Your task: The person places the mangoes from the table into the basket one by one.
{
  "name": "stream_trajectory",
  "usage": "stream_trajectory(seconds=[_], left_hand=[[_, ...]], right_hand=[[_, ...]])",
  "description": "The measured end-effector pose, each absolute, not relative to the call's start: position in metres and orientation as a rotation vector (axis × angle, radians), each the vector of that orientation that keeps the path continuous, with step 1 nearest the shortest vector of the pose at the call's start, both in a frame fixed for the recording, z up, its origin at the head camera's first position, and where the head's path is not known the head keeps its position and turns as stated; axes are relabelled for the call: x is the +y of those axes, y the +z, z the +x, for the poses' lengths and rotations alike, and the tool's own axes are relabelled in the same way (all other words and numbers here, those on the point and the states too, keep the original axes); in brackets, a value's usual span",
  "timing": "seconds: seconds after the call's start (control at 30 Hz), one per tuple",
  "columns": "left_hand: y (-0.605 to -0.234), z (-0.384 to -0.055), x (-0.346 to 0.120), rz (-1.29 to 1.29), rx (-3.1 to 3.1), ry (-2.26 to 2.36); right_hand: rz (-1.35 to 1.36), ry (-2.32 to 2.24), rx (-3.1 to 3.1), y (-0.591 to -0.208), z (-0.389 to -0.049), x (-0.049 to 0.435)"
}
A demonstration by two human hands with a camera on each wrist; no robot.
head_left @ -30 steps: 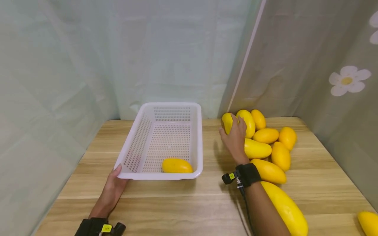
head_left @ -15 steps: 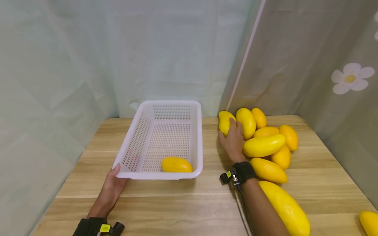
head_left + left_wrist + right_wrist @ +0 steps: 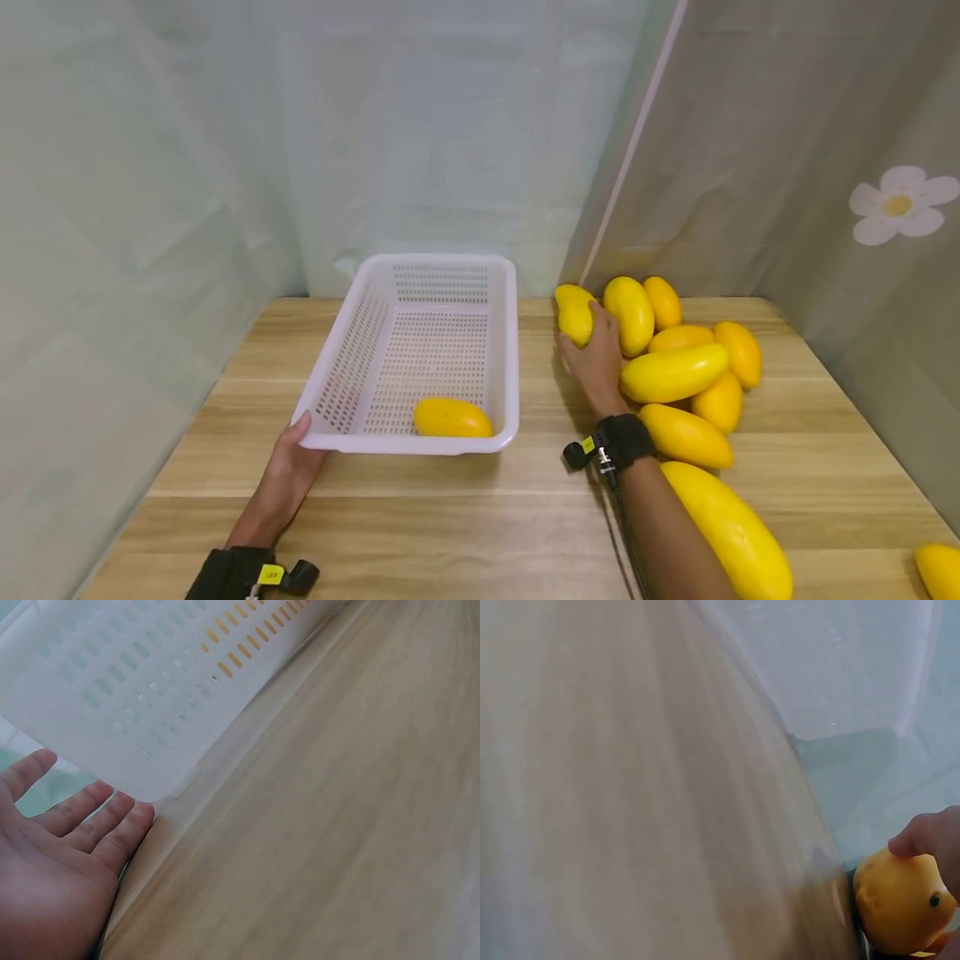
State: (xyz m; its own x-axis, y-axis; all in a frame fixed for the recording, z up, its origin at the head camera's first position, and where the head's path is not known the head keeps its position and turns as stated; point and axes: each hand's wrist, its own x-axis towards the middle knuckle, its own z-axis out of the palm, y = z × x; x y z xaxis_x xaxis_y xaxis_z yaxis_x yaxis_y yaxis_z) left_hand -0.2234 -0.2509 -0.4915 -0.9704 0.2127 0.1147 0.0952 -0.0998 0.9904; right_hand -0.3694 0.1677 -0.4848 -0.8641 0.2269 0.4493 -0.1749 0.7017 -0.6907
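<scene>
A white perforated plastic basket (image 3: 431,358) holds one yellow mango (image 3: 452,417) near its front right corner. My left hand (image 3: 288,467) is at the basket's front left corner, its thumb over the rim; in the left wrist view, fingertips (image 3: 142,814) touch the corner from outside. To the right of the basket, my right hand (image 3: 596,358) grips a slightly curved mango (image 3: 575,317) at the table's back edge. In the right wrist view the thumb lies against this mango (image 3: 900,900); the other fingers are mostly out of frame.
Several more mangoes (image 3: 675,373) lie piled just right of my right hand. One large mango (image 3: 731,533) lies by the right forearm, and another mango (image 3: 937,571) at the lower right edge. Curtains (image 3: 450,125) hang behind and beside the wooden table (image 3: 465,533).
The right fingers have settled lower on the back-left mango. A long mango beside the hand has shifted right onto its neighbours. My left hand and the basket have barely moved.
</scene>
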Motion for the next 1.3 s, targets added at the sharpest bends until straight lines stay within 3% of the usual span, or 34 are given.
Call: stream_trajectory(seconds=[0.53, 1.3], left_hand=[[-0.491, -0.223, -0.250, 0.345, 2.062, 2.234], [-0.492, -0.223, -0.250, 0.386, 2.050, 2.245]], right_hand=[[0.167, 1.196, -2.198, -0.451, -0.365, 0.166], [0.333, 1.252, -2.131, -0.393, -0.324, 0.113]])
